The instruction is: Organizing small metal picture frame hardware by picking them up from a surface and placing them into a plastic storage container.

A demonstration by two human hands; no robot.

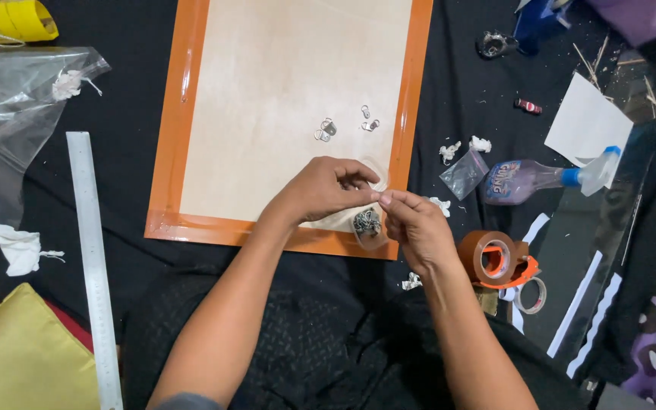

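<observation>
Black cloth floor, orange-framed board (pixel 191 114) ahead. Your left hand (pixel 326 190) and right hand (pixel 417 226) pinch a small clear bag (pixel 368 226), probably metal hooks: light, slippery; grip top edge.

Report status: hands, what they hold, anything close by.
Left hand and right hand pinch a small clear bag of metal bits. Loose metal hangers lie apart on board.

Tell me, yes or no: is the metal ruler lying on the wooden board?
No, the metal ruler lies on black cloth, left of the wooden board.
</observation>
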